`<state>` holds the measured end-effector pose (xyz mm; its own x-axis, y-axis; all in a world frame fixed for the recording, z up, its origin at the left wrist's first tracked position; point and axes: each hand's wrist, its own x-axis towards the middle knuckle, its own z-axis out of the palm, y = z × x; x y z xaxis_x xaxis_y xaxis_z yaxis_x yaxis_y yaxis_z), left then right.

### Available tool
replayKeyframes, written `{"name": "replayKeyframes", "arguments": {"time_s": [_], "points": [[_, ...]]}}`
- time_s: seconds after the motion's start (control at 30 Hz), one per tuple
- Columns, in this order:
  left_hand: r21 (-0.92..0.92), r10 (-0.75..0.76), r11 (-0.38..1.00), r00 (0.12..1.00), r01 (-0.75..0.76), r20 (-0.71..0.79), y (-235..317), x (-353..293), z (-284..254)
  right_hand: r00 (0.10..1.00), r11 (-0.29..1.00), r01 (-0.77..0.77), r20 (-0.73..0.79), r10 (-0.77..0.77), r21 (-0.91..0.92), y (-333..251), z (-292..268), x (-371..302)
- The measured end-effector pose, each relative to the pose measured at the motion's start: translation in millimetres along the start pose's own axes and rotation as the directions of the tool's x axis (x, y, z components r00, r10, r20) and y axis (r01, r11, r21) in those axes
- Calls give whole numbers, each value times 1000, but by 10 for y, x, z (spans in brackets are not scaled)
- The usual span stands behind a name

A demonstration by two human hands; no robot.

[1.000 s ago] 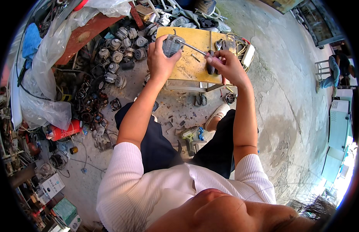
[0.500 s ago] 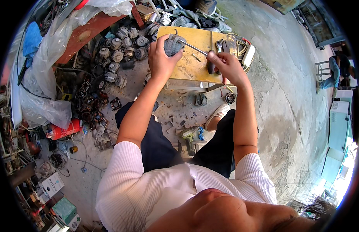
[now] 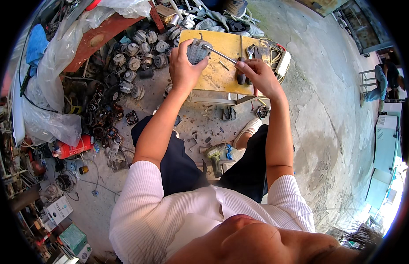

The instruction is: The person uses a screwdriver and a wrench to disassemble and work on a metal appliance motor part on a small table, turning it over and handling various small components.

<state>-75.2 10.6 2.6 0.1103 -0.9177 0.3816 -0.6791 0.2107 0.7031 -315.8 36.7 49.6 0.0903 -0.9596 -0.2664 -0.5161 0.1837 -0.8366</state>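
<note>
My left hand (image 3: 185, 70) is wrapped round a small grey electric motor (image 3: 198, 52), holding it at the near left part of a yellow-topped table (image 3: 215, 79). My right hand (image 3: 258, 75) is closed on a screwdriver (image 3: 222, 56). Its bare metal shaft slants up and left, and the tip meets the motor's right side. The grip is hidden inside my fingers. Close beside that hand lies a second screwdriver (image 3: 240, 77) with a dark handle. Pliers (image 3: 257, 53) and another metal hand tool (image 3: 249, 51) lie further back.
A heap of used motors (image 3: 134, 64) covers the floor left of the table. A cordless drill (image 3: 214, 157) lies on the floor between my legs. Coiled cable (image 3: 279, 50) with a white power strip (image 3: 283, 63) hangs at the table's right. Another person (image 3: 383, 81) is at far right.
My right hand's fingers have shifted slightly on the screwdriver. The motor and my left hand stay almost in place.
</note>
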Motion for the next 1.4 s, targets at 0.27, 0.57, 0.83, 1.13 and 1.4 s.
{"name": "replayKeyframes", "arguments": {"time_s": [0.27, 0.57, 0.83, 1.13, 1.4], "points": [[-17, 23, 1000, 1000, -23, -20, -29, -5, 13, 992, 995, 101, -73, -99, 28, -66, 82, -50], [-49, 26, 998, 999, -27, -25, -19, 3, 23, 945, 966, 241, -202, -256, -97, 86, 83, 14], [-47, 13, 999, 1000, -14, -17, -27, 1, 22, 993, 994, 99, -61, -101, -47, 31, 51, 4], [-42, 25, 999, 999, -26, -24, -51, -1, 29, 997, 994, 47, -55, -53, -99, -32, 25, -9], [-38, 23, 999, 999, -24, -28, -37, 1, 19, 981, 979, 135, -116, -153, -152, -89, 20, -83]]}}
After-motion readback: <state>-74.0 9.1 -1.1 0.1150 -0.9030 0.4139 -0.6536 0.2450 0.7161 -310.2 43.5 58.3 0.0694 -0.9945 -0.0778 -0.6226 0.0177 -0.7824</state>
